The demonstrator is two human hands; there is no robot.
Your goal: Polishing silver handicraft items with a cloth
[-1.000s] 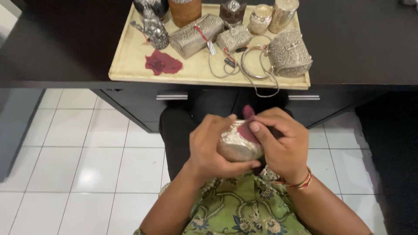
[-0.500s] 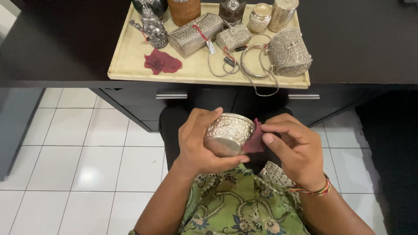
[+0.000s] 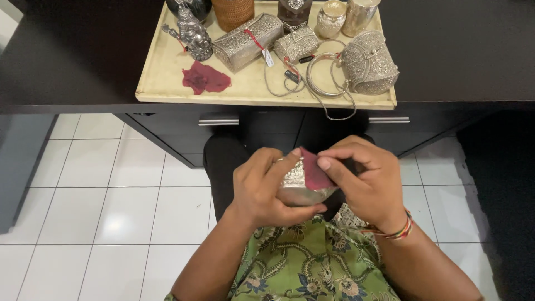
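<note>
Silver bowl [image 3: 298,187] mostly hidden by left hand [image 3: 262,187], red cloth [image 3: 313,170].

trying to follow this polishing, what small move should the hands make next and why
Probably draw the dark red cloth across the embossed side of the silver bowl. The right hand pinches the cloth against the bowl, and the left hand cups the bowl on its side, so the patterned wall faces the cloth.
</note>
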